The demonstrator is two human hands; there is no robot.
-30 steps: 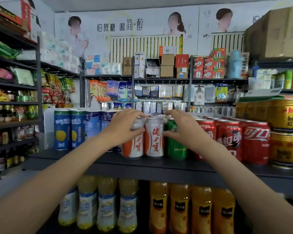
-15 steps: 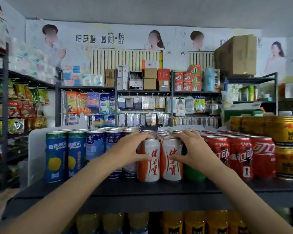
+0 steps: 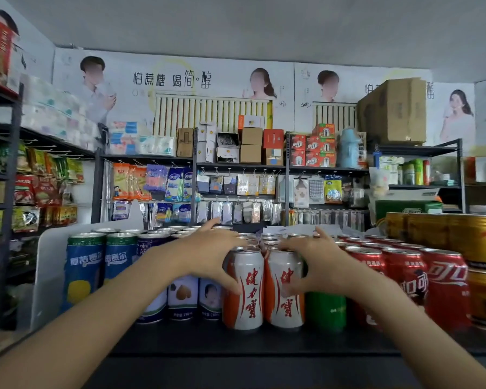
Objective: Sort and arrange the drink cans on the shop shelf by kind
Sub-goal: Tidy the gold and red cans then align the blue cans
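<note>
Head view: the left hand (image 3: 208, 255) curls round the left white-and-orange can (image 3: 244, 287), thumb on its front; the right hand (image 3: 316, 263) grips the right white-and-orange can (image 3: 285, 287) likewise. Both cans stand upright, touching, at the dark shelf (image 3: 236, 341) front edge between the hands, as a second earlier. Blue cans (image 3: 83, 273) stand left of the grip, red cans (image 3: 429, 279) right. The camera now looks higher.

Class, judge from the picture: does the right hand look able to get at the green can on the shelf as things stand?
Probably yes. The right hand is on the right orange-and-white can, and the green can stands right beside that can, below the wrist at the shelf front. Nothing stands in front of it, though the hand must first let go.
</note>
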